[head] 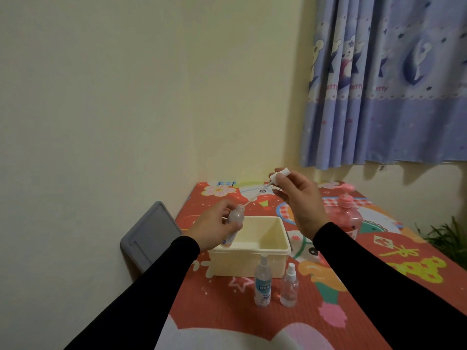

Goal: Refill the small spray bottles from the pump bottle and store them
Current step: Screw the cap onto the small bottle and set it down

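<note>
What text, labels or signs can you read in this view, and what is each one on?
Curtain: pink lettering repeated along the band, ending in "tty"; the rest is hidden in the folds.
Taller spray bottle: blue label with print, too blurred to read.
Table mat: yellow character-like marks, not legible.
Pump bottle: no readable text.
Bottle in the left hand: nothing readable.
</note>
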A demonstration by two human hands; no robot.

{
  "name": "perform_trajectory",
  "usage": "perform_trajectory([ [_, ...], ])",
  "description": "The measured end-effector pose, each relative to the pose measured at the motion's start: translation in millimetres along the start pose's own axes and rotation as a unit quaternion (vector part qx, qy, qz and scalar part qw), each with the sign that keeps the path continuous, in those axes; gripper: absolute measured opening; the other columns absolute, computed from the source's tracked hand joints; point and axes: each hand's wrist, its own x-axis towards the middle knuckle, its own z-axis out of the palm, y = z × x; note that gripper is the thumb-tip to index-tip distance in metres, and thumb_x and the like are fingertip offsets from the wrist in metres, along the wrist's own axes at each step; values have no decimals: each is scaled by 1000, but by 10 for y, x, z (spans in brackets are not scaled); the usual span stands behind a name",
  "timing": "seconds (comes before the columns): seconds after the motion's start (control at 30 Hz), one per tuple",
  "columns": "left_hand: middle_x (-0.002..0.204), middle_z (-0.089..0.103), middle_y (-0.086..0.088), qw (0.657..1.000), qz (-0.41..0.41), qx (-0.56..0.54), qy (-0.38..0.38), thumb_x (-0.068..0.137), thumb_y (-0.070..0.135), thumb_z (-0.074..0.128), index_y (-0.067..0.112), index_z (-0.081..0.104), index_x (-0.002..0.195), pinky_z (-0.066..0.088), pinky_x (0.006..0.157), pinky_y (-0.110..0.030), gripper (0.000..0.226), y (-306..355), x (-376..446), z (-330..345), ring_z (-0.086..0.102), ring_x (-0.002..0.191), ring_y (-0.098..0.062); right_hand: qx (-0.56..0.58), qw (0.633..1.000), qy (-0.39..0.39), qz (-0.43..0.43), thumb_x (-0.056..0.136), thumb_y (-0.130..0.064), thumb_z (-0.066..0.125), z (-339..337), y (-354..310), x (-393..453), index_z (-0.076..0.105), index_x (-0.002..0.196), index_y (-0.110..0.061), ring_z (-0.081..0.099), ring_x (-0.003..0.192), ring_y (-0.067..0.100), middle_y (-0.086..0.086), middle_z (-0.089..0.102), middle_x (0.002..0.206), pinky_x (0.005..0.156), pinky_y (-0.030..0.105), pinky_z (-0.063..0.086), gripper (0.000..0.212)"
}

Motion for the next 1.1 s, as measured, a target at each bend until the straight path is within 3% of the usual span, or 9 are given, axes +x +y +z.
perform_trajectory([
  [0.27,116,60,2,1000,10,-9,-15,85,25,70,20,51,125,48,88,-26,44,177,101,110,58,107,-13,-67,995,-76,7,92,-14,62,43,78,-46,71,99,-17,65,88,8,-1,73,94,82,22,54,11],
  [0.43,105,68,-2,998,-6,-58,-33,83,25,72,17,52,114,52,83,-33,37,262,154,241,65,97,-17,-75,991,-109,34,93,-7,59,-26,115,-46,68,106,-10,65,94,13,6,71,100,90,29,53,16],
  [0.57,99,71,-1,996,-3,-74,-43,82,25,73,17,55,108,54,81,-33,33,303,185,319,67,92,-15,-77,989,-117,49,93,-6,58,-136,130,-39,67,110,-9,66,97,18,17,70,106,87,25,56,19],
  [0.63,98,71,0,995,-1,-86,-46,81,24,73,17,56,108,55,81,-34,33,322,200,346,68,91,-14,-84,988,-118,58,94,-6,57,-188,135,-23,65,114,-4,65,99,22,24,68,113,91,31,54,22],
  [0.73,97,72,1,993,4,-109,-51,82,23,73,20,57,107,54,79,-29,30,353,224,396,69,90,-11,-93,986,-121,72,95,-7,56,-260,142,3,64,114,-3,65,98,22,19,69,109,97,40,51,22],
  [0.93,104,71,1,985,20,-156,-74,87,18,68,22,62,109,54,82,-25,23,425,256,502,67,98,-10,-99,983,-129,84,95,-7,56,-408,124,64,67,106,-9,69,89,11,-1,73,94,89,29,55,16],
  [1.1,103,73,2,976,18,-198,-89,90,15,64,23,67,107,53,84,-24,18,492,263,553,67,98,-11,-83,983,-137,93,96,-3,52,-479,49,85,63,111,-1,69,84,8,3,70,92,76,19,56,19],
])
